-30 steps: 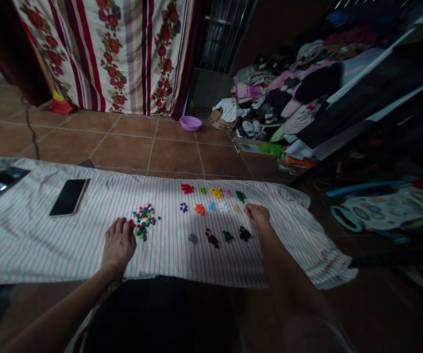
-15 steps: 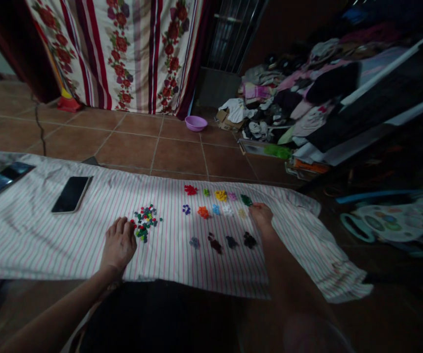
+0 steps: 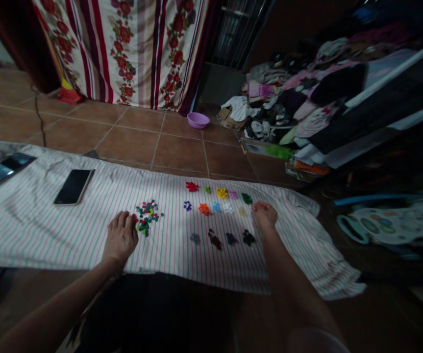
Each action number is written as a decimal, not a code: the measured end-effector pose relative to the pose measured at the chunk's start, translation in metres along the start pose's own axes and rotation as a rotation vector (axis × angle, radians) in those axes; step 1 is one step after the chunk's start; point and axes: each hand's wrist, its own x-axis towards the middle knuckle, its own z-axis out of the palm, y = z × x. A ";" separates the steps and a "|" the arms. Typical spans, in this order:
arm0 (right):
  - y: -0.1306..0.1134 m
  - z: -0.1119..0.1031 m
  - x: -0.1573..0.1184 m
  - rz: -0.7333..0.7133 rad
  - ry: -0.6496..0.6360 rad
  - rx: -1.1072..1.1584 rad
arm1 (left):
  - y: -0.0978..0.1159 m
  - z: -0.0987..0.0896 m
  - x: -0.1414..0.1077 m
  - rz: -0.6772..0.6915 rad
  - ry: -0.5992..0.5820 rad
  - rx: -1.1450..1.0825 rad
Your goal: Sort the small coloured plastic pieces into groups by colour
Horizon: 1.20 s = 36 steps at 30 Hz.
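My left hand [image 3: 121,238] rests palm down on the striped cloth [image 3: 170,255], fingers loosely spread. Its fingertips lie at the left edge of a mixed pile of small coloured pieces [image 3: 147,215], mostly green, red and grey. Over on the right, my right hand [image 3: 265,214] has its fingers drawn together just beside a small dark green pile [image 3: 247,198]. Anything between those fingertips is too small to make out. Sorted piles lie left of it, among them red [image 3: 192,187], yellow [image 3: 222,193], orange [image 3: 204,209], white [image 3: 228,208] and black [image 3: 248,238].
Two phones, one nearer [image 3: 74,187] and one farther left [image 3: 5,170], lie on the cloth. Beyond it, a purple basin [image 3: 198,120] stands on the tiled floor before a flowered curtain [image 3: 125,54]. Heaped clothes [image 3: 299,93] fill the back right.
My right hand has drawn back slightly to the right from the dark green pile. My left hand stays beside the mixed pile. The whole view has shifted a little.
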 end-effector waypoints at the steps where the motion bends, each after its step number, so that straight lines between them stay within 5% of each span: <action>1: -0.005 0.000 -0.005 -0.008 0.005 0.002 | 0.000 0.000 0.000 -0.002 -0.005 0.000; 5: -0.037 0.007 -0.051 -0.133 -0.108 0.030 | 0.001 -0.002 0.001 -0.008 -0.031 0.003; 10: -0.077 0.039 -0.158 -0.323 -0.432 0.040 | 0.002 -0.004 0.002 -0.023 -0.053 0.004; 17: -0.091 0.098 -0.273 -0.589 -0.741 -0.124 | 0.002 -0.005 0.001 -0.028 -0.045 -0.046; 26: -0.087 0.133 -0.301 -0.640 -0.722 -0.352 | 0.003 -0.007 0.001 -0.032 -0.043 -0.031; 36: -0.084 0.141 -0.309 -0.740 -0.652 -0.439 | 0.002 -0.007 0.001 -0.039 -0.048 -0.045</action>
